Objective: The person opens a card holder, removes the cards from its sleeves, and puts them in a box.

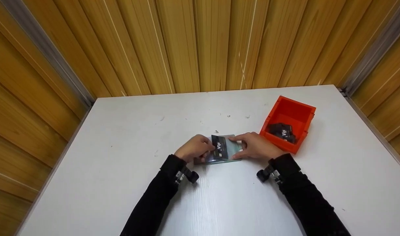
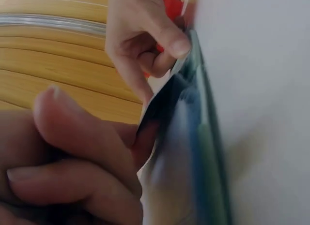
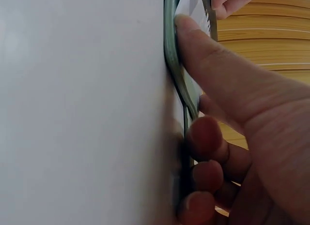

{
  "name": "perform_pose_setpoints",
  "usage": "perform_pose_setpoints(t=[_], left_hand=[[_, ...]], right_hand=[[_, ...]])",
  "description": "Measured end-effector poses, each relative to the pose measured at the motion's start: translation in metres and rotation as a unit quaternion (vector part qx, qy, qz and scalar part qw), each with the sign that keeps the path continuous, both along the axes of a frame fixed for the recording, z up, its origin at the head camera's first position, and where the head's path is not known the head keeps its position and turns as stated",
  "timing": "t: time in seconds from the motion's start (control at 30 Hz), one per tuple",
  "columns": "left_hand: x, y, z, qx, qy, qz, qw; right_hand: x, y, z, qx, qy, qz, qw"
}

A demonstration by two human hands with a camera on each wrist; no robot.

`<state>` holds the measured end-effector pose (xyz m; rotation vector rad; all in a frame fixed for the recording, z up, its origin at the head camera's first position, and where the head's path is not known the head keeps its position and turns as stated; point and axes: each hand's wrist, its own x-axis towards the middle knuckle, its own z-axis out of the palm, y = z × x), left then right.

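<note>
On the table lies a flat card holder (image 1: 232, 149) with clear pockets and a greenish edge. My left hand (image 1: 195, 148) pinches a black card (image 1: 221, 150) printed "Vip", which lies over the holder's page. In the left wrist view the card (image 2: 162, 101) is tilted, one edge down at the clear sleeve; how far it is inside I cannot tell. My right hand (image 1: 257, 146) grips the holder's right side. The right wrist view has its thumb on the holder's green edge (image 3: 170, 41), with several fingertips curled at the lower part of the same side.
A red bin (image 1: 293, 111) stands just beyond my right hand, with more black cards (image 1: 282, 132) inside, one also marked "Vip". The white table (image 1: 137, 131) extends around the hands. Wood-patterned panels (image 1: 213, 46) rise behind its far edge.
</note>
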<state>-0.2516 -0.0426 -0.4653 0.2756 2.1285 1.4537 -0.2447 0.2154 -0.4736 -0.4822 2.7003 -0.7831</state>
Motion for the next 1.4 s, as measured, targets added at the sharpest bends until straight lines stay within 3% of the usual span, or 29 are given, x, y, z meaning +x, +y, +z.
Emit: perform_pose_setpoints(t=[0.2,0.33,0.47,0.6,0.7,1.13,1.4], left_hand=[[-0.007,-0.02,0.011,-0.043,0.045,0.0,0.9981],[-0.011,-0.031,0.017,-0.041,0.053,-0.005,0.9978],[-0.014,-0.043,0.03,0.01,0.05,0.031,0.9982],[-0.014,-0.051,0.047,0.092,0.063,0.073,0.9911],[-0.014,-0.052,0.053,0.122,0.07,0.08,0.9868],[-0.011,-0.051,0.052,0.114,0.065,0.082,0.988],[-0.012,-0.049,0.051,0.118,0.062,0.071,0.9885]], right_hand=[[-0.001,0.001,0.0,0.001,0.004,0.004,1.0],[-0.001,0.001,0.001,-0.005,0.006,0.009,0.9999],[-0.001,0.001,0.001,-0.004,0.0,0.006,1.0],[-0.001,0.002,0.001,-0.002,-0.007,-0.003,1.0],[0.0,0.002,0.001,-0.004,-0.013,-0.007,0.9999],[0.0,0.0,0.001,-0.006,-0.015,-0.002,0.9999],[0.0,0.0,0.006,0.004,0.006,0.015,0.9999]])
